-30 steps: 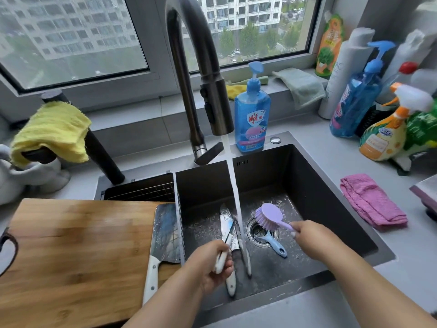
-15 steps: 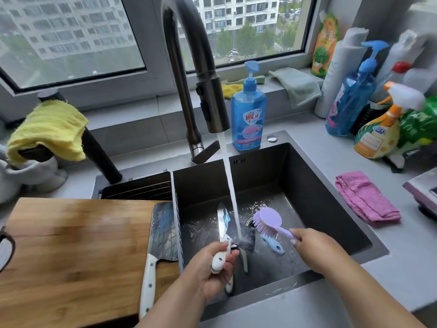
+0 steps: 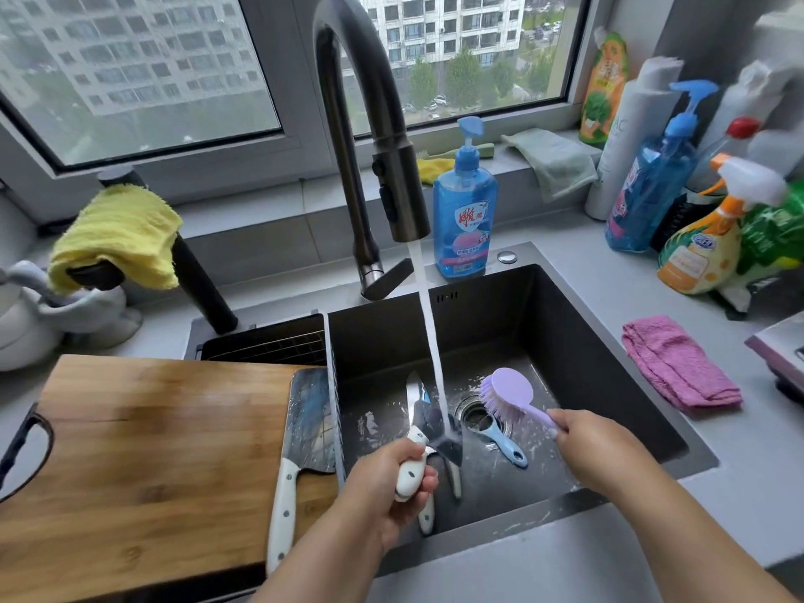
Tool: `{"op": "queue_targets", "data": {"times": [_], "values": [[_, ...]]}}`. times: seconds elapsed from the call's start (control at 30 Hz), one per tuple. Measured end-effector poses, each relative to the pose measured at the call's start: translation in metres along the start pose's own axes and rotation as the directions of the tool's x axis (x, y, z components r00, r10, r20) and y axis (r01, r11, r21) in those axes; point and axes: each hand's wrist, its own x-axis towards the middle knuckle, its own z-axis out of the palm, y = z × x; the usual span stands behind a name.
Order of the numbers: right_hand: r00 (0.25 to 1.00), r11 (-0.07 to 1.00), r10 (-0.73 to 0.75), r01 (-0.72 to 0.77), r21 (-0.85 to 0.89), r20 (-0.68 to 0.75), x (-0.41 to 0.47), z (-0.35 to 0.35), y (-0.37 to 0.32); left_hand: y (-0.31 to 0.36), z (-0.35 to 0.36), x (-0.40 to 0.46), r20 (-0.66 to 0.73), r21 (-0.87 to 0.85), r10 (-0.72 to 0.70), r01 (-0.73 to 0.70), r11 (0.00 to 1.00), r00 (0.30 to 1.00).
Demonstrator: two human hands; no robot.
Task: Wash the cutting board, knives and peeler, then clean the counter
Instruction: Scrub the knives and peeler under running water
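Observation:
My left hand (image 3: 393, 480) grips the white handle of a knife (image 3: 435, 426), whose dark blade lies under the running water in the black sink (image 3: 578, 354). My right hand (image 3: 587, 441) holds a purple dish brush (image 3: 509, 391) by its handle, bristles down, just right of the stream. Another knife (image 3: 413, 396) lies on the sink floor, partly hidden by my left hand. A blue peeler (image 3: 504, 446) rests beside the drain. The wooden cutting board (image 3: 143, 463) sits left of the sink with a white-handled cleaver (image 3: 304, 433) lying on its right edge.
The tall dark faucet (image 3: 370, 137) pours water into the sink. A blue soap bottle (image 3: 465, 211) stands behind the basin. A pink cloth (image 3: 678, 363) lies on the right counter below several spray bottles (image 3: 705, 237). A yellow cloth (image 3: 117, 237) hangs at the left.
My left hand has lifted a knife off the sink floor and brought its blade into the water stream. The brush has stayed close by on the right.

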Motion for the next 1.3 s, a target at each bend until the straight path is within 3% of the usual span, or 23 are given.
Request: {"op": "queue_targets", "data": {"times": [0.1,0.33,0.53,0.67,0.83,1.3], "values": [[1.0,1.0,-0.011,0.011,-0.003,-0.018,-0.001,0.002,-0.004,0.002,-0.002,-0.011,-0.073,0.154,0.156,-0.144,0.978,0.985],[0.994,0.994,-0.106,0.105,-0.039,-0.024,-0.015,-0.003,-0.028,0.018,-0.014,-0.04,-0.083,0.295,0.385,-0.346,0.891,0.919],[0.988,0.991,-0.132,0.133,0.006,-0.08,-0.016,0.003,-0.037,0.034,-0.06,-0.075,-0.055,0.262,0.521,-0.491,0.831,0.852],[0.989,0.993,-0.11,0.114,0.032,-0.101,-0.018,0.002,-0.043,0.046,-0.1,-0.086,-0.118,0.296,0.628,-0.576,0.762,0.769],[0.984,0.99,-0.142,0.142,-0.004,-0.106,-0.024,0.0,-0.049,0.055,-0.134,-0.062,-0.233,0.39,0.628,-0.52,0.76,0.743],[0.988,0.995,-0.091,0.096,0.038,-0.126,-0.024,0.007,-0.047,0.033,-0.141,-0.006,-0.259,0.436,0.508,-0.37,0.82,0.821]]}}
